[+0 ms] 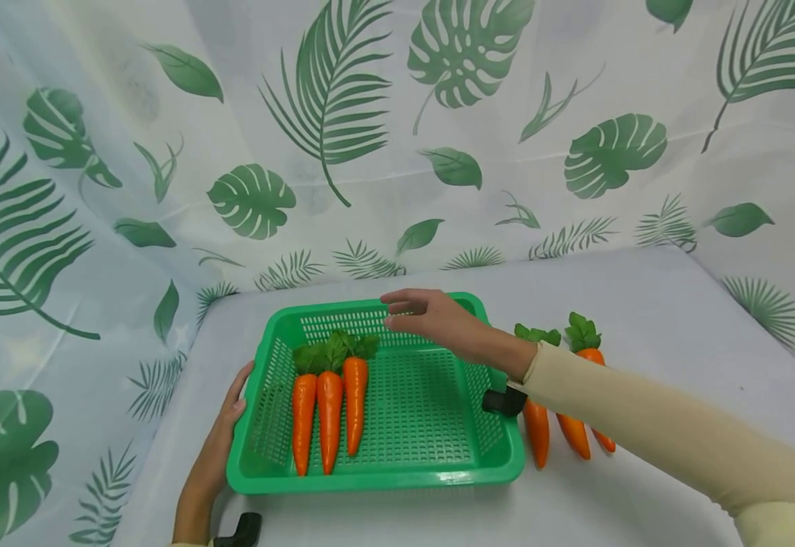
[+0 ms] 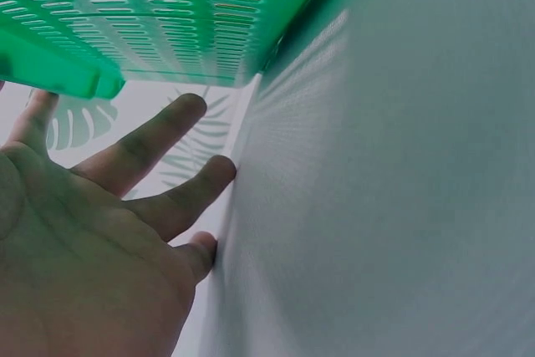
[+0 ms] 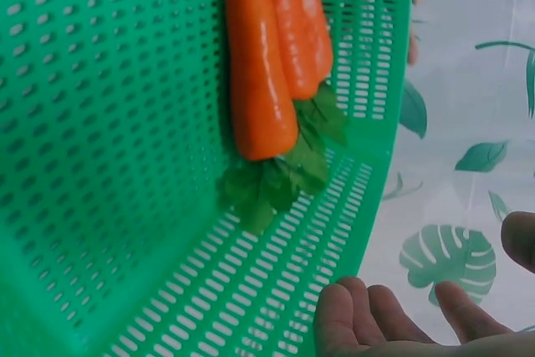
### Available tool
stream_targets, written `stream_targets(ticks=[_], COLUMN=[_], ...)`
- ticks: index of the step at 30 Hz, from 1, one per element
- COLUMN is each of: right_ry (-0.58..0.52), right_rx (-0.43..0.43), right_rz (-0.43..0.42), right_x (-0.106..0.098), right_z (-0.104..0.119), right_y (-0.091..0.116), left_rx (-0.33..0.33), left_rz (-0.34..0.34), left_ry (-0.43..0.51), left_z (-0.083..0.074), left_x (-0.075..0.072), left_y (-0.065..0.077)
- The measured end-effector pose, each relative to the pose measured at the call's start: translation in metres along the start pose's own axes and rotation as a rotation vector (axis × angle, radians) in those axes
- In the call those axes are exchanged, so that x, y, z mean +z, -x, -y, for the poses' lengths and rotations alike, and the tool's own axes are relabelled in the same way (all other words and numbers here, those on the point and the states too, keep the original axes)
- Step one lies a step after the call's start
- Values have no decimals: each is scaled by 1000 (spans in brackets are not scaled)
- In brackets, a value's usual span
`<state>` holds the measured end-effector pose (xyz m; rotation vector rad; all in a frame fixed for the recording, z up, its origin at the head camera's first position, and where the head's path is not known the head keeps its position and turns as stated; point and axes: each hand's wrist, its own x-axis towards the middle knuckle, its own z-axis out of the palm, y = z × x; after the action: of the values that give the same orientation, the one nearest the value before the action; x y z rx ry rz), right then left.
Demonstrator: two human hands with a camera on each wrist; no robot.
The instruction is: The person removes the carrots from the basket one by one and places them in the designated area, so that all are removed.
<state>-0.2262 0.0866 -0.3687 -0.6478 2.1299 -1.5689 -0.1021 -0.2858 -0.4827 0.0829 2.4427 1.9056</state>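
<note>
A green plastic basket (image 1: 376, 483) with slotted walls stands on the table. Three orange carrots (image 1: 329, 422) with leafy green tops lie side by side in its left half. My left hand (image 1: 216, 444) is at the basket's left rim, and its fingers are spread straight in the left wrist view. Over the back right part of the basket hovers my right hand (image 1: 441, 323), fingers loosely bent, nothing in its grasp. In the right wrist view the fingertips (image 3: 334, 311) appear near the basket's edge. Right of the basket, more carrots (image 1: 575, 435) lie partly hidden behind my right forearm.
A white cloth (image 1: 684, 365) covers the table. Behind and beside it hangs a white curtain (image 1: 370, 220) printed with green leaves. Each wrist wears a black camera mount (image 1: 504, 401).
</note>
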Motion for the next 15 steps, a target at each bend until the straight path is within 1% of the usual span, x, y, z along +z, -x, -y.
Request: stream_targets(ticks=[4,8,11,15], right_ry=[-28,-29,-30,-42], right_rx=[7,21,34,54], right_rz=[5,10,17,21], right_x=[7,13,19,29], right_z=[0,-5,-9,-12], right_y=[-2,-8,-14,-20], left_rx=[6,2,-29,-47], left_rz=[7,14,8,10], left_ry=[4,5,4,-6], left_z=[0,-1,-1,-1], left_x=[1,2,1,-1], left_y=[-1,-1,0,3])
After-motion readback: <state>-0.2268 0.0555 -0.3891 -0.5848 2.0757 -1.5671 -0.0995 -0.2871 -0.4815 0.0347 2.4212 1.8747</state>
